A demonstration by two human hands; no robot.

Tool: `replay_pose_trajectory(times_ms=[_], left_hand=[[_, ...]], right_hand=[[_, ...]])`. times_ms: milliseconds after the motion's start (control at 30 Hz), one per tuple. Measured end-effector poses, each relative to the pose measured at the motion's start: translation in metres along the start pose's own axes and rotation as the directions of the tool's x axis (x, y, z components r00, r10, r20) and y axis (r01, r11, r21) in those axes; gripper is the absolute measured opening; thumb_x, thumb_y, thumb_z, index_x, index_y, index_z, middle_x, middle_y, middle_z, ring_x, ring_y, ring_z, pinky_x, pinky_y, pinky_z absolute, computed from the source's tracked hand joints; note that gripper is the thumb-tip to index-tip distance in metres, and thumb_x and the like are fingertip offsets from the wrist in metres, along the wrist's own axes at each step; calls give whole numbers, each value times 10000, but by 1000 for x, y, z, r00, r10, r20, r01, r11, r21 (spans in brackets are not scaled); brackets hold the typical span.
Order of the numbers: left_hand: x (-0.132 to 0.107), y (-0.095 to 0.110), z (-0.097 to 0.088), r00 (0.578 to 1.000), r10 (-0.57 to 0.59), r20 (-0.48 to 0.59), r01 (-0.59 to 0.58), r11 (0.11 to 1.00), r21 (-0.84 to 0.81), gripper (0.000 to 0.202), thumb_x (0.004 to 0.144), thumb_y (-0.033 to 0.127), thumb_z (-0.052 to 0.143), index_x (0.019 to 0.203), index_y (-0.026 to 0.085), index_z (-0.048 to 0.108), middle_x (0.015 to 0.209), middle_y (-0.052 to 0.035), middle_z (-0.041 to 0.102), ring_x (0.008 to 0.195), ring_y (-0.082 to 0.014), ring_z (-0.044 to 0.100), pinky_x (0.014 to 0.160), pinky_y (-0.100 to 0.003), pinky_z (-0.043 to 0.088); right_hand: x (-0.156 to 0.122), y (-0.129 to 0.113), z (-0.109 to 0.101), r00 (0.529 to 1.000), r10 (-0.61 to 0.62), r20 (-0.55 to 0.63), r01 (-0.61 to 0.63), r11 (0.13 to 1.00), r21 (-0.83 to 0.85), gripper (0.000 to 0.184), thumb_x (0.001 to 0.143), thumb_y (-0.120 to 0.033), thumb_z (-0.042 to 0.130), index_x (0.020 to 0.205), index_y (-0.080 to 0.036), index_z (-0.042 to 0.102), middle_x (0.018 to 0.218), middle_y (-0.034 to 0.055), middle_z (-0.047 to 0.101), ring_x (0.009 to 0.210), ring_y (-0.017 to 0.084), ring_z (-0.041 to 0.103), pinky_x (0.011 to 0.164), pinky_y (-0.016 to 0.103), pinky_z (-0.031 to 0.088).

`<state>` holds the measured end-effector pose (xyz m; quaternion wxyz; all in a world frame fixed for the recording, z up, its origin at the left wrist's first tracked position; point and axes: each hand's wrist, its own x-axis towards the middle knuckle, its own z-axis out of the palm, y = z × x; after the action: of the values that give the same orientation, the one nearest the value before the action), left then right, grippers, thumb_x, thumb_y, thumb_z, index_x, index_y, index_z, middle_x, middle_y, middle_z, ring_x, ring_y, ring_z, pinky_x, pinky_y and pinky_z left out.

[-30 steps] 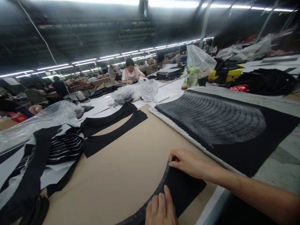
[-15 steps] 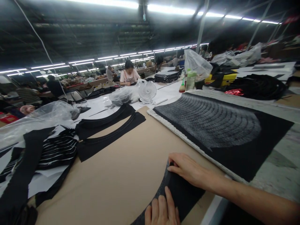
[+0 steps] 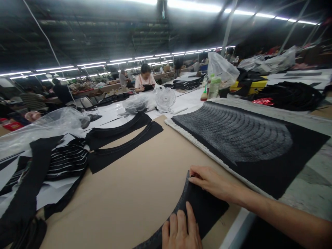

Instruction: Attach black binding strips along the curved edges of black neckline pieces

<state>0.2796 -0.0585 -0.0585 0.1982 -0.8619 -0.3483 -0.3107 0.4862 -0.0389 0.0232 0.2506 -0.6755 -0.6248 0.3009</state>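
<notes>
Compared with a second ago little has shifted: both hands stay on the black curved cloth piece (image 3: 201, 205), which lies at the near right corner of the brown sheet (image 3: 135, 180). The left hand (image 3: 181, 230) has crept slightly farther onto it, so the cloth stays pinned flat, not lifted. The left hand lies open, palm down, fingertips pressing the cloth near its curved edge and closed around nothing. The right hand (image 3: 209, 181) rests on the piece's far corner with its fingers bent onto the edge; whether the thumb pinches the cloth from below cannot be told. Beyond the brown sheet's right side lies a big black panel (image 3: 298, 145) marked with grey arcs. At the sheet's far left edge lie two curved black strips (image 3: 121, 136), and left of it striped cloth (image 3: 64, 160) and clear plastic (image 3: 44, 126). Past its far end stand a small white fan (image 3: 165, 99) and a green bottle (image 3: 214, 86). Farther back a person in a pink top (image 3: 145, 81) sits at another table, under long rows of strip lights.
</notes>
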Motion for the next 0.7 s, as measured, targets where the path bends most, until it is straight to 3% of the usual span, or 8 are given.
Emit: replay_pose_trajectory(times_ms=[400, 567, 700], left_hand=[[-1, -1, 3, 1000, 12, -14, -12, 1000, -2, 310, 852, 302, 599, 1146, 228, 666, 901, -66, 640, 795, -193, 567, 654, -330, 442], [-2, 2, 4, 1000, -27, 8, 27, 1000, -12, 309, 860, 286, 586, 1162, 271, 648, 882, -40, 628, 781, -192, 561, 651, -340, 432], [-2, 2, 3, 999, -14, 30, 14, 1000, -11, 322, 872, 297, 564, 1169, 197, 638, 863, -55, 624, 767, -189, 552, 640, -329, 430]], right_hand=[[1, 9, -1, 993, -16, 117, -18, 959, 282, 227, 892, -418, 494, 830, -200, 482, 683, -42, 463, 598, 109, 489, 542, 218, 408], [4, 12, -2, 990, -5, 138, -34, 960, 277, 218, 863, -415, 499, 845, -197, 494, 722, -26, 476, 647, 119, 517, 532, 204, 450], [3, 11, 0, 997, 0, 72, -13, 982, 186, 150, 851, -319, 510, 774, -190, 496, 704, -26, 464, 591, 106, 466, 499, 201, 402]])
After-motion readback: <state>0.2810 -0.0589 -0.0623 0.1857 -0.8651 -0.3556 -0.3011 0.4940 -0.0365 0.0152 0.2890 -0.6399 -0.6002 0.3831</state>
